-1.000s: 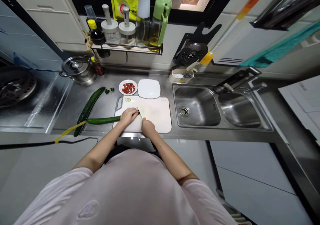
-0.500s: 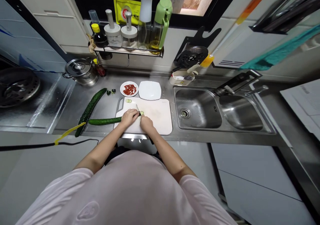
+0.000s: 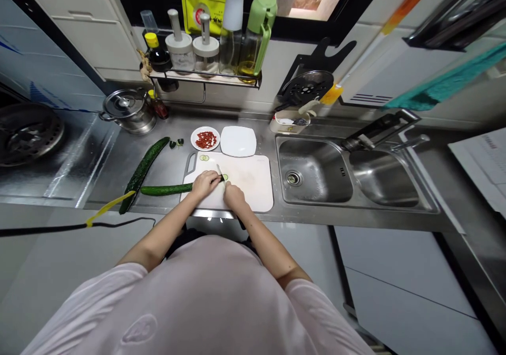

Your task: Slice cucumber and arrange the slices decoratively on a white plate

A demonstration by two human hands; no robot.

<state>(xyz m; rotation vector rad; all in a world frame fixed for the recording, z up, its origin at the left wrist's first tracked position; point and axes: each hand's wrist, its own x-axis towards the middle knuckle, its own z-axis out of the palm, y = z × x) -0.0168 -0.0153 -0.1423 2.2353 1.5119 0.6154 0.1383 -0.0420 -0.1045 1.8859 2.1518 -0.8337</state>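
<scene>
My left hand (image 3: 204, 184) presses on a cucumber (image 3: 166, 189), whose long end reaches left past the white cutting board (image 3: 253, 186). In my right hand (image 3: 234, 196) is a knife (image 3: 220, 171), its blade at the cucumber's right end, close to my left fingertips. One cucumber slice (image 3: 225, 177) lies just right of the blade. A few more slices (image 3: 204, 158) rest near the board's upper left corner. A second, darker cucumber (image 3: 144, 174) lies on the steel counter to the left, with small green end pieces (image 3: 173, 144) beside its top.
Behind the board stand a plate of red pieces (image 3: 205, 139) and a white plate (image 3: 238, 141). A steel pot (image 3: 130, 110) is at the back left, a double sink (image 3: 314, 170) at the right. Above hangs a rack (image 3: 205, 77) with bottles and jars.
My right hand and the knife have shifted slightly right, away from the cucumber's end. The slice beside the blade shows more fully. My left hand stays on the cucumber.
</scene>
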